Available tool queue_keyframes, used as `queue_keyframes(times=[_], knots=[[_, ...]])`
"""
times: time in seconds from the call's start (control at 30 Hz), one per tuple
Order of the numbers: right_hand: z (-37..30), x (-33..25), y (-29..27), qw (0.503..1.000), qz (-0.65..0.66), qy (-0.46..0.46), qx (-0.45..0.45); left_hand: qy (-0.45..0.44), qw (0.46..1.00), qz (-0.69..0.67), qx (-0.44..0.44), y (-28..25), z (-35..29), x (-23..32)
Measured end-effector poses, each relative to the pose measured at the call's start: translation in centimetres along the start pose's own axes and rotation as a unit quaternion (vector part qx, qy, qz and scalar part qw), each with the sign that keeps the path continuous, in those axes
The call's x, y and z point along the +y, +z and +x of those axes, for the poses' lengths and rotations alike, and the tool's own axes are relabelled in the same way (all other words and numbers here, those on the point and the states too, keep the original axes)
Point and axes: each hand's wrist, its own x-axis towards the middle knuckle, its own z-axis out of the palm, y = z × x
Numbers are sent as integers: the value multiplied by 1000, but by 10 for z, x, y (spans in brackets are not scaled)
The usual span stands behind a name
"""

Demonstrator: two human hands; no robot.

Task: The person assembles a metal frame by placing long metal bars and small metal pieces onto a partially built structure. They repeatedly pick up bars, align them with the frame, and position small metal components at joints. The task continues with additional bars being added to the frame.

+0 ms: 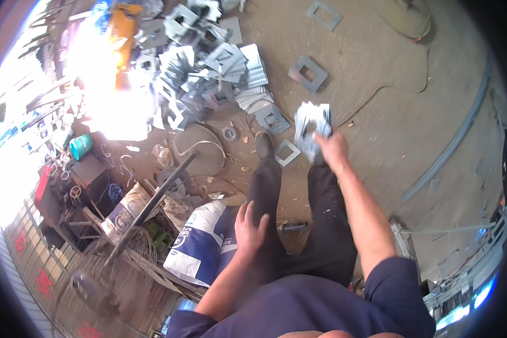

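Left hand rests fingers spread on the thigh; right hand grips blurred square metal plates, fingers partly hidden.

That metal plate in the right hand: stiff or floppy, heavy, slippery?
Probably stiff: the square plate with its cut-out hole keeps its flat shape while the right hand grips one edge. Likely heavy for its size, being steel like the pile. Its bright surface suggests it could be slippery, with sharp edges.

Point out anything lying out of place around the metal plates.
Most square plates sit in a heap, but several lie scattered on the floor: two apart at the top, one by the shoe. The right hand holds a stack of plates.
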Motion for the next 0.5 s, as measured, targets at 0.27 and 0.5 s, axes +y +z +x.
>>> queue_keyframes(times=[0.27,0.5], knots=[[-325,-59,-165,979,58,-45,-191,287,955,67,17,-106,-84,121],[-483,-61,-211,981,165,-88,-58,239,921,-247,-185,-114,-187,178]])
